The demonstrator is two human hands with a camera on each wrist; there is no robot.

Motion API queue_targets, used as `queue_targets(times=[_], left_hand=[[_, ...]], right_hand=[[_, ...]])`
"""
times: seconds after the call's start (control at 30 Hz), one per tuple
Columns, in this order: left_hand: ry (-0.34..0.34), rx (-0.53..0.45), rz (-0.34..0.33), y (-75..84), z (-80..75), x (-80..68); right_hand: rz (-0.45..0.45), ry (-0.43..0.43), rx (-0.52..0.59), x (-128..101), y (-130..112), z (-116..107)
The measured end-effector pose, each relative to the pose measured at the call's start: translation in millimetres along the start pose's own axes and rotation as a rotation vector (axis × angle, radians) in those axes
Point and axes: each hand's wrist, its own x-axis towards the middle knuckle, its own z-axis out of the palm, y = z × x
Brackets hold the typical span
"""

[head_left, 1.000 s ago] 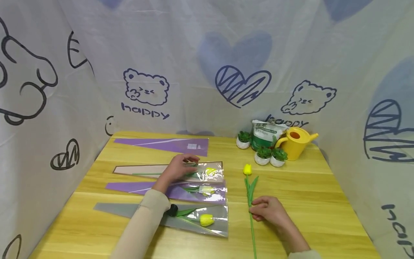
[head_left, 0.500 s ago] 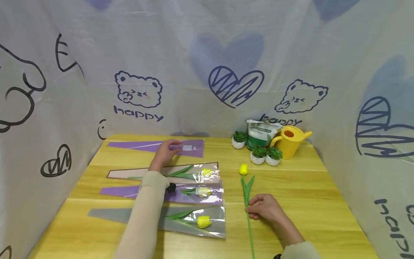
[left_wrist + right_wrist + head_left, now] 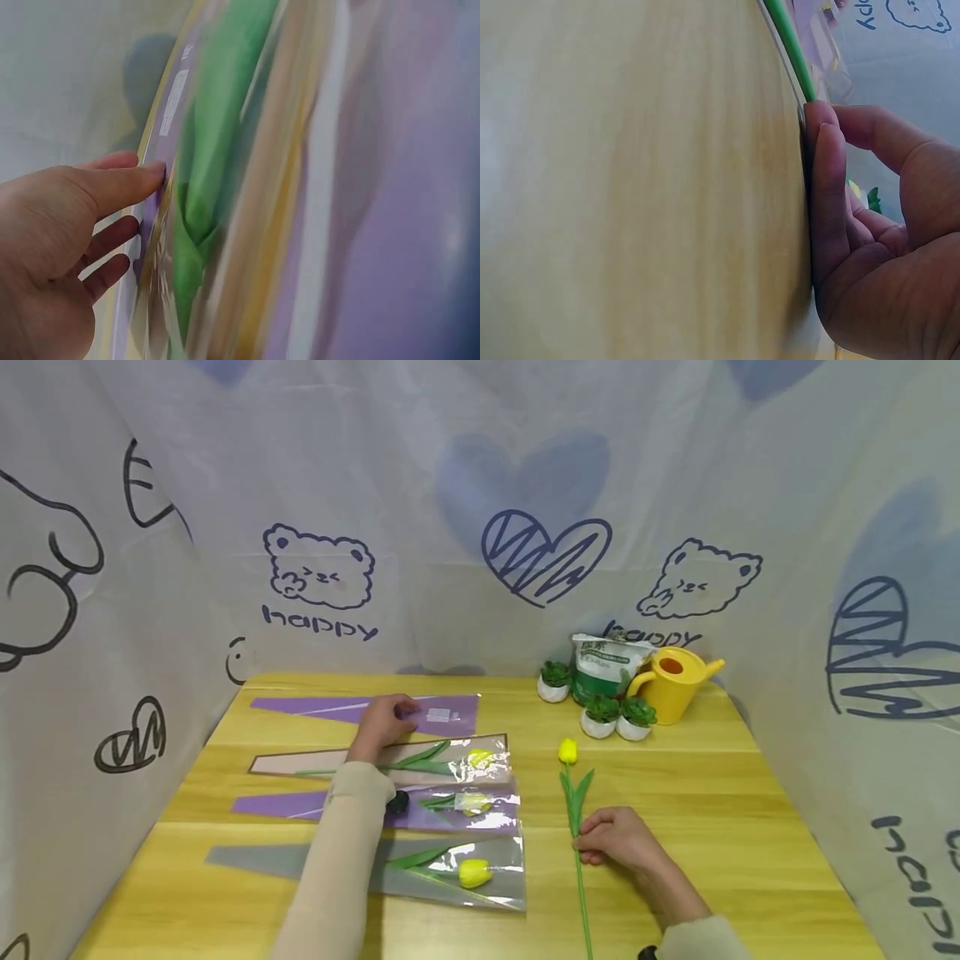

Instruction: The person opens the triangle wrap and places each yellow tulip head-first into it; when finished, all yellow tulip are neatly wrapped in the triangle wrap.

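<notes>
My left hand [image 3: 386, 720] rests on the far purple flower sleeve [image 3: 450, 725], fingertips at its surface beside a white label. In the left wrist view the fingers are spread and slightly bent, with the thumb tip overlapping the purple sleeve [image 3: 171, 124]. My right hand [image 3: 617, 842] pinches the green stem of a yellow tulip [image 3: 567, 752] between thumb and fingers, below its leaves. The tulip lies lengthwise on the table, bloom pointing away from me. Close up in the right wrist view, the stem [image 3: 791, 49] runs into the pinching fingertips.
Several sleeved tulips lie in a row: a pale brown-edged sleeve [image 3: 277, 764], a purple sleeve [image 3: 262, 802] and a grey sleeve [image 3: 255, 857]. At the back right stand small potted succulents [image 3: 553, 687], a green-and-white bag [image 3: 600, 664] and a yellow watering can [image 3: 678, 693]. Printed cloth [image 3: 420, 485] surrounds the table.
My left hand has passed from over the pale sleeve to the far purple one, which has shifted slightly nearer and rightward. My right hand keeps its pinch on the tulip.
</notes>
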Motion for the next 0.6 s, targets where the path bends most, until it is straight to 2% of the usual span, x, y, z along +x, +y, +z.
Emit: queue_targets(times=[0.2,0.3,0.43,0.6], left_hand=[[-0.027,-0.018,-0.007,3.6,4.9,2.7],[-0.042,-0.058,0.022,5.5,8.8,2.1],[-0.093,-0.097,0.076,9.9,15.6,0.0],[-0.108,-0.086,0.095,18.2,22.7,0.8]], right_hand=[[0.006,-0.007,0.021,1.1,-0.1,-1.5],[0.007,-0.018,0.032,1.4,-0.3,-2.5],[0.011,-0.022,0.04,2.8,0.8,-4.1],[0.021,-0.023,0.032,4.2,3.3,-4.5]])
